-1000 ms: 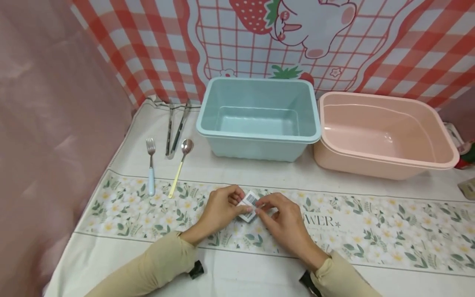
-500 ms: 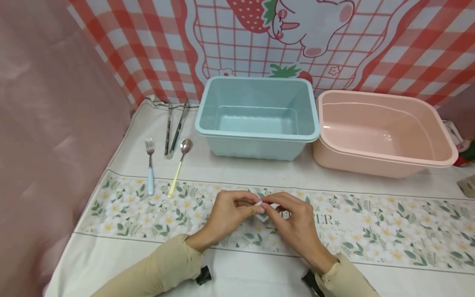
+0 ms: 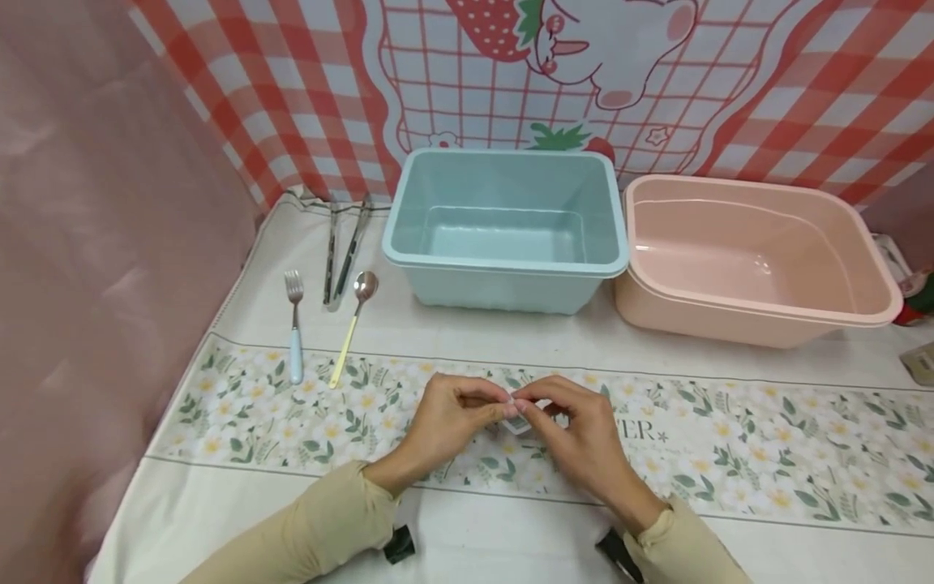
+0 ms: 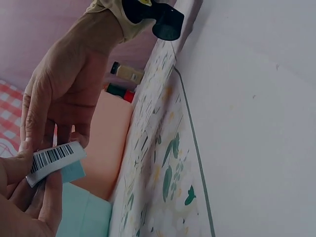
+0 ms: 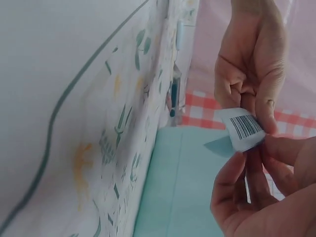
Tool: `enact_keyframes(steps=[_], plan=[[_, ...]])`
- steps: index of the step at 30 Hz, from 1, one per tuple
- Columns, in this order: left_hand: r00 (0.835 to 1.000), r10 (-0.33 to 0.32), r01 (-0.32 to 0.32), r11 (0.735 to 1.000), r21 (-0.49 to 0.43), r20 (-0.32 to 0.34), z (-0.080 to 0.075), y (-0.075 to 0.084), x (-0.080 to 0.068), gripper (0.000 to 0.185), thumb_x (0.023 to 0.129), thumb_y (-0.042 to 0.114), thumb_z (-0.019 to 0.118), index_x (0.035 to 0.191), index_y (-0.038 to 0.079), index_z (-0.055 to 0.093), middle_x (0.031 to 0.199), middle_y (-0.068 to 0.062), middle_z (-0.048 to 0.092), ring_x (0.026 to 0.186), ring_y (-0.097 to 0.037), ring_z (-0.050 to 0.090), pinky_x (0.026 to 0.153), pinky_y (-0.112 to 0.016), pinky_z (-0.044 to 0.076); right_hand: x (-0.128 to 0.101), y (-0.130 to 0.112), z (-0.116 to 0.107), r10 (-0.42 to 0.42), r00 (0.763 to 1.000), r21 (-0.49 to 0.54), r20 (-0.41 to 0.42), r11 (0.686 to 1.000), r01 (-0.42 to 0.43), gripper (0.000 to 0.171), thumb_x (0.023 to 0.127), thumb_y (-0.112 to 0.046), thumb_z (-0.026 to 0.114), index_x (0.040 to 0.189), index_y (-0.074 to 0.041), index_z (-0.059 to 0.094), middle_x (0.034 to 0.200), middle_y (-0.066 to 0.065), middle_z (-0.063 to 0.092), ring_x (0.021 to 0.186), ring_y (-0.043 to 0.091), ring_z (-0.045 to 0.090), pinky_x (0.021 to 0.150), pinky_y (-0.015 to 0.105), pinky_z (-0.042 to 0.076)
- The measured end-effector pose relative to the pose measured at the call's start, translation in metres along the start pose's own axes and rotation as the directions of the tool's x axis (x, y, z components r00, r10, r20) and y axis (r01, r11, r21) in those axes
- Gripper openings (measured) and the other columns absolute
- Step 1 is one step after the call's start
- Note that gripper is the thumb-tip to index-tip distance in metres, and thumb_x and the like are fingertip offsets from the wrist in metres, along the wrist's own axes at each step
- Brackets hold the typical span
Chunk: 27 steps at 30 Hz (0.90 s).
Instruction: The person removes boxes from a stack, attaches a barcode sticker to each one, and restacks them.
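Note:
Between both hands is a small white barcode label, seen larger in the left wrist view as a bent white strip with black bars. A pale blue flap sticks out behind it in the right wrist view. The left hand pinches one side of it between thumb and fingers. Thumb and index finger of the right hand pinch the other side, the two sets of fingertips meeting at its upper edge. In the head view the fingers hide much of the label. Both hands are over the flowered table runner.
A light blue tub stands beyond the hands, with a pink tub right of it. At the left lie a fork, a yellow-handled spoon and metal tongs. A small jar is at the far right edge.
Both hands have shifted slightly right and closer together. The label, earlier with its barcode facing up, is now tilted and mostly covered by fingertips in the head view.

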<state>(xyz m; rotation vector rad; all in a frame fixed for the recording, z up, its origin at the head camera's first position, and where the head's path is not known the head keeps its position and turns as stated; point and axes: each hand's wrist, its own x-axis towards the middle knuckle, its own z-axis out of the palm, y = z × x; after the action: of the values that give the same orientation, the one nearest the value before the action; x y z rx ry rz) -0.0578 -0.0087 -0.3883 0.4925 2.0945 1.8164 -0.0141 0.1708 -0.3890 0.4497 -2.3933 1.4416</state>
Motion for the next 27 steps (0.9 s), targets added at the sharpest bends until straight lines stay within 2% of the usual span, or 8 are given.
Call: enact_keyframes(steps=[5, 9, 13, 16, 20, 24, 27], plan=[[0.999, -0.018, 0.019, 0.999, -0.036, 0.028, -0.001, 0.000, -0.001, 0.015, 0.081, 0.010, 0.076, 0.092, 0.001, 0.075, 0.094, -0.015, 0.074, 0.079, -0.011, 0.071, 0.071, -0.029, 0.058, 0.000, 0.002, 0.000, -0.056, 0.998, -0.014, 0.018, 0.998, 0.056, 0.013, 0.087, 0.000, 0.068, 0.092, -0.011, 0.072, 0.090, -0.001, 0.071, 0.077, 0.006, 0.063, 0.065, 0.020, 0.053], [0.999, -0.032, 0.033, 0.999, -0.024, 0.030, -0.001, -0.001, -0.001, 0.015, 0.082, 0.012, 0.076, 0.094, 0.003, 0.075, 0.096, -0.013, 0.075, 0.080, -0.009, 0.070, 0.073, -0.027, 0.057, 0.001, 0.004, 0.004, -0.063, 0.998, -0.055, -0.026, 0.997, 0.062, 0.011, 0.089, 0.002, 0.065, 0.090, -0.009, 0.068, 0.088, 0.002, 0.069, 0.075, 0.007, 0.061, 0.062, 0.021, 0.053], [0.999, -0.049, 0.049, 0.999, 0.015, 0.003, -0.001, -0.004, -0.001, 0.013, 0.083, 0.012, 0.076, 0.092, 0.004, 0.074, 0.093, -0.011, 0.074, 0.077, -0.009, 0.067, 0.070, -0.023, 0.055, 0.002, 0.004, 0.005, 0.051, 0.994, -0.072, -0.098, 0.996, -0.058, 0.007, 0.091, 0.002, 0.062, 0.089, -0.004, 0.065, 0.087, 0.003, 0.067, 0.075, 0.004, 0.058, 0.062, 0.020, 0.053], [0.997, -0.083, 0.083, 0.995, 0.055, -0.012, 0.000, -0.005, -0.001, 0.011, 0.083, 0.012, 0.076, 0.090, 0.003, 0.072, 0.088, -0.012, 0.073, 0.074, -0.010, 0.065, 0.067, -0.022, 0.054, 0.004, 0.005, 0.004, 0.145, 0.979, -0.069, -0.145, 0.985, -0.156, 0.004, 0.093, -0.001, 0.061, 0.091, -0.002, 0.065, 0.087, 0.005, 0.067, 0.079, 0.004, 0.058, 0.064, 0.017, 0.052], [0.990, -0.138, 0.137, 0.987, 0.078, 0.005, -0.001, -0.009, -0.003, 0.011, 0.083, 0.011, 0.075, 0.089, 0.003, 0.070, 0.085, -0.009, 0.071, 0.071, -0.009, 0.064, 0.065, -0.020, 0.054, 0.007, 0.009, 0.001, 0.229, 0.955, -0.082, -0.190, 0.965, -0.248, 0.005, 0.093, -0.004, 0.062, 0.093, -0.001, 0.065, 0.088, 0.009, 0.069, 0.078, 0.005, 0.059, 0.062, 0.014, 0.050], [0.985, -0.169, 0.167, 0.981, 0.095, 0.015, -0.003, -0.017, -0.005, 0.013, 0.082, 0.010, 0.076, 0.086, 0.001, 0.068, 0.078, -0.007, 0.069, 0.066, -0.008, 0.060, 0.060, -0.020, 0.051, 0.010, 0.014, -0.001, 0.272, 0.931, -0.116, -0.245, 0.945, -0.307, 0.005, 0.092, -0.005, 0.063, 0.093, -0.002, 0.067, 0.086, 0.010, 0.070, 0.069, 0.005, 0.057, 0.057, 0.012, 0.046], [0.984, -0.177, 0.175, 0.969, 0.173, -0.005, -0.004, -0.023, -0.007, 0.013, 0.082, 0.012, 0.076, 0.085, 0.003, 0.068, 0.070, -0.005, 0.066, 0.061, -0.007, 0.055, 0.058, -0.020, 0.049, 0.012, 0.016, -0.003, 0.263, 0.922, -0.148, -0.283, 0.938, -0.313, 0.005, 0.091, -0.005, 0.064, 0.091, -0.002, 0.067, 0.084, 0.011, 0.070, 0.067, 0.004, 0.055, 0.056, 0.011, 0.043]])
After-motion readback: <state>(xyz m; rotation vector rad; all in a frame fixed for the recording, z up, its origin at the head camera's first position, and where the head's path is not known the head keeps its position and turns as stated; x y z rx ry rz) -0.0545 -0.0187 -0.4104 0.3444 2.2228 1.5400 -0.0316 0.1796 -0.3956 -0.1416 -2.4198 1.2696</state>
